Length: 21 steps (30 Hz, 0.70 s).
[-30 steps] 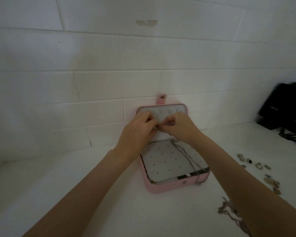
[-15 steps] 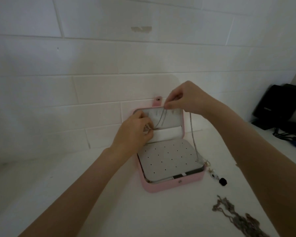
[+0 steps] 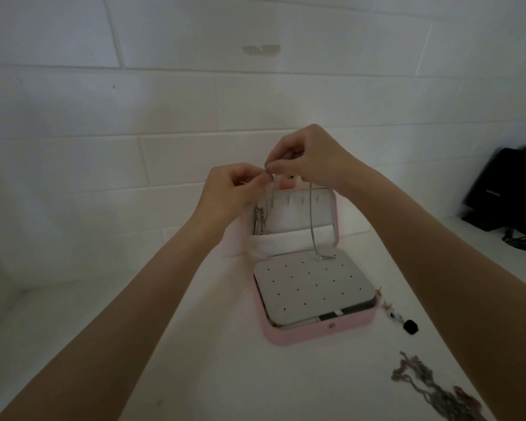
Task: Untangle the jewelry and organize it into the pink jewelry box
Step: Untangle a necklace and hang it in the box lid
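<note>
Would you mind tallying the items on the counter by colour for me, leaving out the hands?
Pink: 1, the open jewelry box
Silver: 2, the held chain and the pieces hanging in the lid
Black: 2, the small bead and the device by the wall
Dull mauve: 1, the tangled chains
Total: 6

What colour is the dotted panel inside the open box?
Light grey panel, peppered with small dark holes, seen in the head view.

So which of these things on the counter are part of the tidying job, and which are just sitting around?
Part of the job:
- pink jewelry box, open
- silver chain, pinched by left hand and right hand
- tangled chains
- small pieces beside the box

Just lying about:
- black case
- cables
</note>
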{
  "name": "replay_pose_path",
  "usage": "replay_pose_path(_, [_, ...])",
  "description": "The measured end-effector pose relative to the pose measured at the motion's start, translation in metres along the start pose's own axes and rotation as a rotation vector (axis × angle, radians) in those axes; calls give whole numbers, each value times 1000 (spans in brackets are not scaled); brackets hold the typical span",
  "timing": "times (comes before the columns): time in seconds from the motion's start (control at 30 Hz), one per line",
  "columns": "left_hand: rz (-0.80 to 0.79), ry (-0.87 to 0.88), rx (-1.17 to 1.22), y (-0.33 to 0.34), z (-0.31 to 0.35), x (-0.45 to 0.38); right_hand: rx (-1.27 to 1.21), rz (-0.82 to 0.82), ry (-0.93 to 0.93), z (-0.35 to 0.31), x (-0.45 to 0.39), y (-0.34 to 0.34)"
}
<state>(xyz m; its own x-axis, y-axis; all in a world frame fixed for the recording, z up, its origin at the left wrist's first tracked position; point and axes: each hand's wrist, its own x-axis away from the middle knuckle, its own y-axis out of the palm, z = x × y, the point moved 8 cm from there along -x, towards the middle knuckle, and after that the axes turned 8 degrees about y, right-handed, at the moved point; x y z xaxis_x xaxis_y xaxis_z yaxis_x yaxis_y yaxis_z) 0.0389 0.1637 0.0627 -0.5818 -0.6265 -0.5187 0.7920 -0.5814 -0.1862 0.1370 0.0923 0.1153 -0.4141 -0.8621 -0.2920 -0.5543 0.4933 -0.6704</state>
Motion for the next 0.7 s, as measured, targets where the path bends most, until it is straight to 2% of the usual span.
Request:
replay_pose_path(0.1, [19, 29, -6, -6, 4, -4, 5, -28, -4, -5, 1, -6])
replay_pose_path(0.27, [-79, 78, -64, 5, 18, -9, 20, -58, -24, -15, -1, -8])
replay_pose_path(0.37, [-39, 60, -61, 3, 21, -11, -3, -76, -25, -17, -1, -8])
replay_pose_path(0.6, [-63, -42, -97, -3, -4, -1, 67, -69, -7, -2, -3, -6])
replay_pose_path(0.7, [-16, -28, -147, -12, -14, -1, 122, -20, -3, 7, -2, -7])
